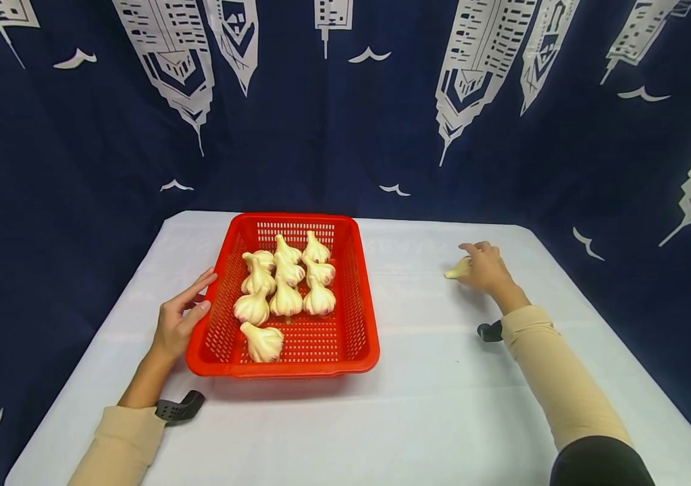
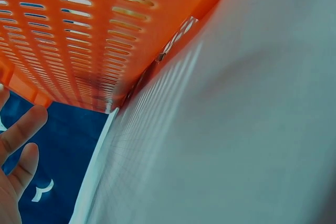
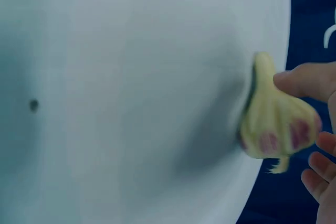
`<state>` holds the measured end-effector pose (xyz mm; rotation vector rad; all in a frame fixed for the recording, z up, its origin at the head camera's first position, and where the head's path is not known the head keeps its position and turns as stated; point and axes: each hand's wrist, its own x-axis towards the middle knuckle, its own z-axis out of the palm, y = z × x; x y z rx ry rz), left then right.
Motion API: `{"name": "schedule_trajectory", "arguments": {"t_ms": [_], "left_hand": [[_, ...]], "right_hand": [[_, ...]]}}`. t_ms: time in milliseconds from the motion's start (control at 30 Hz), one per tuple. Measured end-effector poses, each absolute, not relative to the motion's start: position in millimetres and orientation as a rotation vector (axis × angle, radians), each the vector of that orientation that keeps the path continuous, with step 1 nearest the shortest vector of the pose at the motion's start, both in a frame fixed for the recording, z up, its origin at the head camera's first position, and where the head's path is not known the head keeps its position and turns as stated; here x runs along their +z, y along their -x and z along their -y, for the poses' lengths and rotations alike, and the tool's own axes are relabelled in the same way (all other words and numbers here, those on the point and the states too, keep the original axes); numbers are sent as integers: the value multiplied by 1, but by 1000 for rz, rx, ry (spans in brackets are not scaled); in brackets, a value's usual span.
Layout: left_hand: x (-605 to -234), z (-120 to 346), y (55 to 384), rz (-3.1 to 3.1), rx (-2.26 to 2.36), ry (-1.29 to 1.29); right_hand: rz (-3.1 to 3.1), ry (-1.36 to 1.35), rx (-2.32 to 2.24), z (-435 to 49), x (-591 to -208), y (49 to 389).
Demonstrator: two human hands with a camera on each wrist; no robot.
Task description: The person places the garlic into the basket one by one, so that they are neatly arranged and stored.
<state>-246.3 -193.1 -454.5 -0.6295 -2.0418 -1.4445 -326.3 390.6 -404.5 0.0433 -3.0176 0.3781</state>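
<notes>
A red plastic basket (image 1: 354,304) stands left of the table's middle, with several garlic bulbs (image 1: 286,297) lying in it. One more bulb lies apart from the rest, near its front left corner. My left hand (image 1: 177,324) touches the basket's left rim with extended fingers; the left wrist view shows fingers (image 2: 23,129) beside the slotted wall. Over on the right, my right hand (image 1: 486,270) holds a single garlic bulb (image 3: 278,114), its neck toward the left in the head view. The thumb presses near the neck, while the other fingers are partly out of frame.
A white cloth (image 1: 418,398) covers the table. Behind it hangs a dark blue curtain (image 1: 321,135) printed with white buildings and birds. Black wrist mounts (image 1: 181,408) sit by both sleeves, close above the table.
</notes>
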Motion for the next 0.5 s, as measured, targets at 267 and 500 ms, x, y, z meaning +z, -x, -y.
{"name": "schedule_trajectory", "arguments": {"t_ms": [267, 500], "left_hand": [[-424, 179, 224, 2029, -1445, 665], [-423, 178, 223, 2031, -1434, 657]], "right_hand": [[3044, -53, 251, -393, -420, 327], [3028, -105, 158, -392, -425, 328]]}}
